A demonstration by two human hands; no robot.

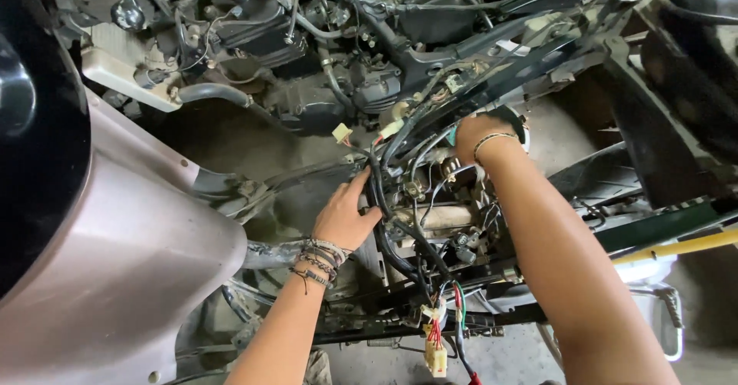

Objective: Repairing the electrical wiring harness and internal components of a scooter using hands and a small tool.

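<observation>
Left hand (344, 217) pressed against black cable bundle (382, 200), thumb hooked over it. Right hand (478, 135) buried among frame tubes, grip impossible to tell. Silver exhaust shield (131, 262) crowding left; white connector (436, 354) dangling below.

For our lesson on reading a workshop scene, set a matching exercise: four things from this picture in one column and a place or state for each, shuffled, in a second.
Things:
1. left hand
2. right hand
3. white connector
4. silver exhaust

Places or states:
A. hangs low on red wires
B. reaches deep under the black frame rail
C. fills the left of the view
D. rests on the black wire bundle

Pairs: 1-D, 2-B, 3-A, 4-C
</observation>
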